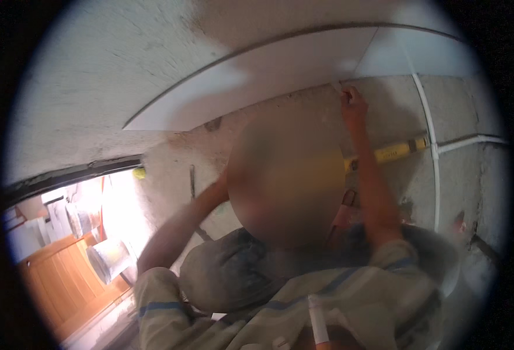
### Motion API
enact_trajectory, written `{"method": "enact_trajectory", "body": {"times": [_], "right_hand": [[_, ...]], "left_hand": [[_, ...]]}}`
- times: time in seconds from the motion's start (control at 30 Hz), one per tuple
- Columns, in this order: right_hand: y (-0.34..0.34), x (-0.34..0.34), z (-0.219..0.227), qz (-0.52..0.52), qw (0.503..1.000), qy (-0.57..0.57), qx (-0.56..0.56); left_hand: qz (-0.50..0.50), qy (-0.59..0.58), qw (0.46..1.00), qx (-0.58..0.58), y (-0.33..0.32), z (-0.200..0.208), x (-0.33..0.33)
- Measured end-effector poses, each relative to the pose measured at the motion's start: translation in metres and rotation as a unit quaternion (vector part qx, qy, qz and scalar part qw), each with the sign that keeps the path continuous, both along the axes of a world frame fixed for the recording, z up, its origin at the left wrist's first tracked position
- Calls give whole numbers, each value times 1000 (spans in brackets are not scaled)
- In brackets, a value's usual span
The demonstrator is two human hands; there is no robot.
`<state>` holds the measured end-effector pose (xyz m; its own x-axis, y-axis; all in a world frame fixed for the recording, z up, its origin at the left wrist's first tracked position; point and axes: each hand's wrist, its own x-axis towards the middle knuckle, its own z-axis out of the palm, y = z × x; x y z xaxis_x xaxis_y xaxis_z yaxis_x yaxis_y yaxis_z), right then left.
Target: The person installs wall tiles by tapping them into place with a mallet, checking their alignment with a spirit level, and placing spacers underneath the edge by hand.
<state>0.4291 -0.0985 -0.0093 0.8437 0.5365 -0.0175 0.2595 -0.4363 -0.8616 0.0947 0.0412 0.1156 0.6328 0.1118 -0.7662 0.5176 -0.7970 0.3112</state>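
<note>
One right hand (pixel 354 102) curls by the long lower edge of the pale panel (pixel 303 58), hold unclear to me, blur hiding the left hand.

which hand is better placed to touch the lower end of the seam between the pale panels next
Right, most likely: the right hand is close to the lower edge of the pale panels, near the seam. The left forearm is farther off, its hand hidden by blur.

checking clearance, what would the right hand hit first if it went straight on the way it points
Probably the long pale panel, at its lower edge near the seam, just ahead of the right hand; the depth gap is unclear.
</note>
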Motion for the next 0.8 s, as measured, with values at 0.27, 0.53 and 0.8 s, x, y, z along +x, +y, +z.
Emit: {"method": "enact_trajectory", "body": {"times": [0.27,0.53,0.8], "right_hand": [[-191,87,-9,-97,909,-185,-360],[-233,97,-54,-254,880,-182,-358],[-191,59,-73,-385,909,98,-128]], "left_hand": [[150,-252,946,141,-103,-91,-36],[160,-268,926,214,-103,-115,-47],[322,-355,876,49,-83,-68,-30]]}}
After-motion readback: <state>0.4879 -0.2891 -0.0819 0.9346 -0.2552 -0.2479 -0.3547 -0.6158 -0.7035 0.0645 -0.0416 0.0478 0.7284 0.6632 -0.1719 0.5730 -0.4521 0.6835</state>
